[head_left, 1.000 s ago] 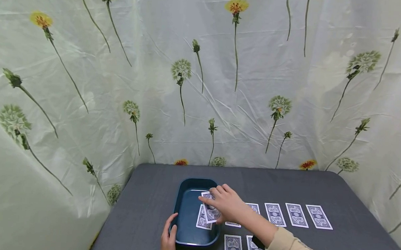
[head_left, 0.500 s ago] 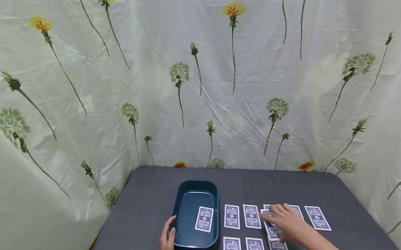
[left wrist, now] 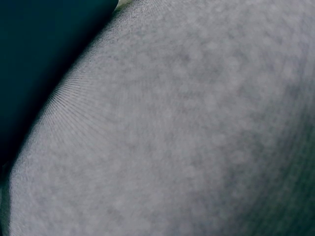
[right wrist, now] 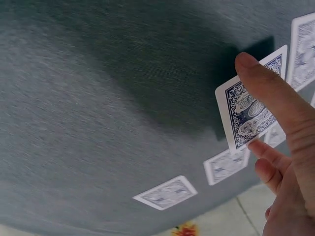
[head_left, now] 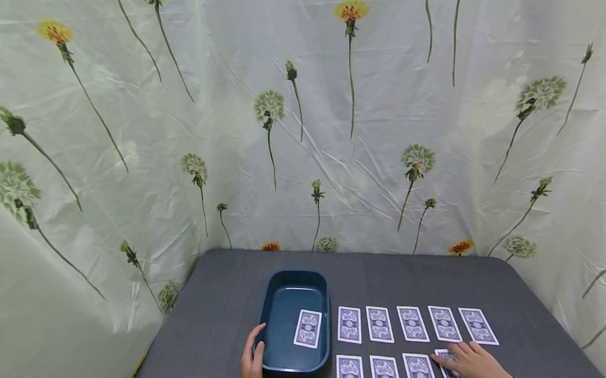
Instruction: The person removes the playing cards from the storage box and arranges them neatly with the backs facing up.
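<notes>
My right hand (head_left: 475, 371) pinches a playing card (head_left: 452, 376) with a blue patterned back, at the right end of the near row of cards. In the right wrist view, the thumb (right wrist: 268, 83) and fingertips span this card (right wrist: 243, 115), which is tilted and casts a shadow on the cloth. My left hand (head_left: 252, 361) rests against the left side of a dark teal tray (head_left: 266, 300) near its front corner, fingers fairly straight. Inside the tray lies a face-down card (head_left: 308, 329). The left wrist view shows no fingers, only grey cloth and a teal surface (left wrist: 44, 54).
A far row of face-down cards (head_left: 413, 323) runs to the right of the tray, with a near row (head_left: 386, 376) partly cut off by the frame. A dark grey cloth (head_left: 227, 298) covers the table. Behind it hangs a flowered curtain (head_left: 302, 211).
My right hand has let go of a card in the near row and moved right, with another card in its grip. The left hand has stayed at the tray.
</notes>
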Demonstrator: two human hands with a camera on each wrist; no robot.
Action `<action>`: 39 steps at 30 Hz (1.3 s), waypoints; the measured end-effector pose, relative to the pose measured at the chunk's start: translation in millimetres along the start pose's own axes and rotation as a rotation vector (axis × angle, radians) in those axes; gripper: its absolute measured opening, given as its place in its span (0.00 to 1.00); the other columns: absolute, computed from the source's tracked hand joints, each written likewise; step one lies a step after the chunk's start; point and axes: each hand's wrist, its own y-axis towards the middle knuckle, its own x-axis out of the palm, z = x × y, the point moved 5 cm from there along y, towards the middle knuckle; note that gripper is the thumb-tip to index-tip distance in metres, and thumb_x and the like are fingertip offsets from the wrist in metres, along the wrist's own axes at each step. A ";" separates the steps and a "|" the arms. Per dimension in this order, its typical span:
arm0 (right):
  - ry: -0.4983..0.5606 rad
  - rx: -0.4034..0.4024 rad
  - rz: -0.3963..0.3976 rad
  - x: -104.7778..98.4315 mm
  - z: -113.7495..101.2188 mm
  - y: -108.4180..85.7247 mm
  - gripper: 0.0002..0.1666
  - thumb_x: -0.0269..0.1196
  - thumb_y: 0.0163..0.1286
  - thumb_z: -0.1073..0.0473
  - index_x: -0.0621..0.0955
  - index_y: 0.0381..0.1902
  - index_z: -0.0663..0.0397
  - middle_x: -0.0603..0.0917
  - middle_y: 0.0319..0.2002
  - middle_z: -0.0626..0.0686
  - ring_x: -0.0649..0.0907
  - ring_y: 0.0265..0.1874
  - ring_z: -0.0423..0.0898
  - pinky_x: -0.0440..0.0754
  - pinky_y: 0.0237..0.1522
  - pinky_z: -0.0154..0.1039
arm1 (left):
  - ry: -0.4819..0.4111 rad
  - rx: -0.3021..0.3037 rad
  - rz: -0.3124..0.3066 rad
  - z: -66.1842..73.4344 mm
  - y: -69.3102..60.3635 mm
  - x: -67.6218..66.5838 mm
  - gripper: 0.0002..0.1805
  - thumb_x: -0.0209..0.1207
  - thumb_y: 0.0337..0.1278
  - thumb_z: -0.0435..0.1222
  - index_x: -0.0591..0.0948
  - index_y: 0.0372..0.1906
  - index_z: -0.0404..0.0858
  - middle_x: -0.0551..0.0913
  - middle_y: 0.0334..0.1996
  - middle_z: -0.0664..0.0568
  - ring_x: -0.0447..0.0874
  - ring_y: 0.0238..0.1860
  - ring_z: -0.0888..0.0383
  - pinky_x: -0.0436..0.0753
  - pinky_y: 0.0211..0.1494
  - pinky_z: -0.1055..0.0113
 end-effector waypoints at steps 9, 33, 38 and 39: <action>-0.067 -0.035 0.174 8.3 2.5 -10.1 0.41 0.61 0.36 0.23 0.76 0.47 0.36 0.75 0.31 0.47 0.70 0.28 0.41 0.61 0.30 0.34 | 0.039 -0.087 -0.019 0.6 -0.1 0.3 0.16 0.45 0.65 0.35 0.74 0.55 0.40 0.74 0.56 0.45 0.65 0.54 0.73 0.64 0.56 0.74; -0.032 0.146 -0.168 -23.0 1.3 42.0 0.49 0.72 0.21 0.34 0.78 0.48 0.46 0.80 0.37 0.52 0.75 0.34 0.48 0.68 0.36 0.41 | -0.010 -0.005 0.002 -2.9 0.2 1.8 0.16 0.45 0.63 0.31 0.74 0.53 0.36 0.75 0.54 0.41 0.62 0.52 0.82 0.57 0.53 0.88; -0.010 0.175 -0.126 -51.6 -6.0 97.9 0.52 0.70 0.28 0.33 0.73 0.55 0.48 0.79 0.45 0.56 0.76 0.39 0.52 0.70 0.40 0.45 | -0.013 -0.040 0.001 -4.9 0.6 2.3 0.16 0.45 0.63 0.32 0.74 0.54 0.37 0.75 0.55 0.43 0.61 0.51 0.84 0.56 0.53 0.89; -0.014 0.177 -0.106 -55.6 -9.5 108.9 0.53 0.70 0.29 0.32 0.73 0.56 0.47 0.79 0.46 0.56 0.75 0.39 0.51 0.69 0.39 0.44 | -0.007 -0.041 -0.001 -5.0 0.5 2.5 0.16 0.45 0.63 0.32 0.74 0.54 0.37 0.75 0.55 0.44 0.60 0.51 0.84 0.56 0.53 0.89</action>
